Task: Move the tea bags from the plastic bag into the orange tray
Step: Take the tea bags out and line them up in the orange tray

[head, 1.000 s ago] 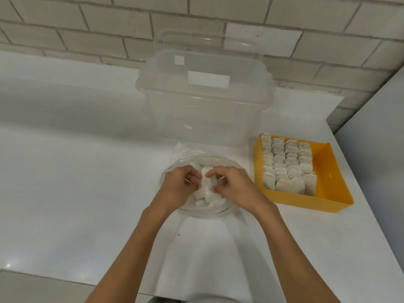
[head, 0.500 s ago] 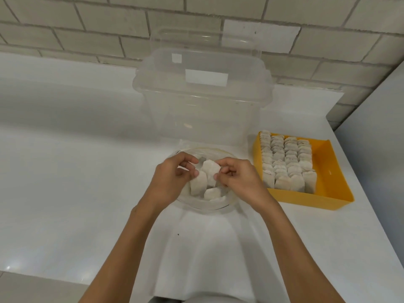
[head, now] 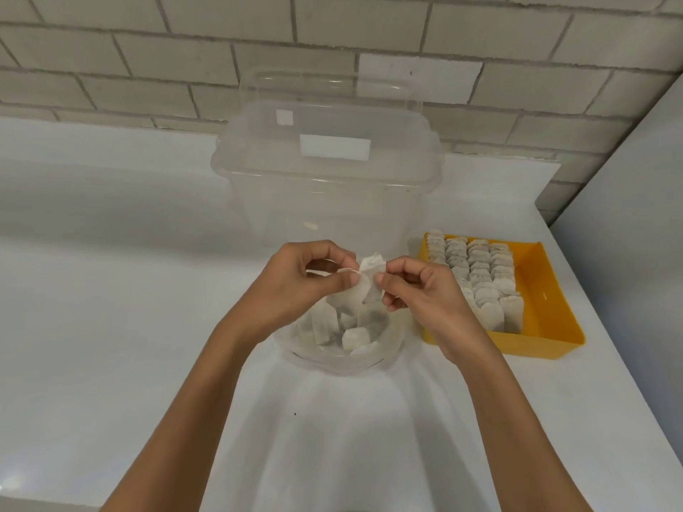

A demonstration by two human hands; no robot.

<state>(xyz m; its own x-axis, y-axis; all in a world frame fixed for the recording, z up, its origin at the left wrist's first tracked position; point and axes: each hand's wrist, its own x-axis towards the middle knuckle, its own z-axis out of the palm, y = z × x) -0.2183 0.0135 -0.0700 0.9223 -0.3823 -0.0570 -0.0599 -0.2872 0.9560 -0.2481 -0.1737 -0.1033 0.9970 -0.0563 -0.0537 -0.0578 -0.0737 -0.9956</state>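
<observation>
Tea bag (head: 370, 277) hangs upright, long axis vertical, both grips pinching it: left hand (head: 295, 286), right hand (head: 425, 295).

White countertop (head: 111, 290) with three items resting directly on it. Rear centre: a clear lidded plastic container (head: 325, 201). Just in front of it: a plastic bag (head: 332, 364), open at the top, holding loose tea bags (head: 354, 338). To the right, near the bag: an orange tray (head: 547, 301) carrying rows of tea bags. A small dark speck (head: 294, 414) marks the surface in front of the bag.
</observation>
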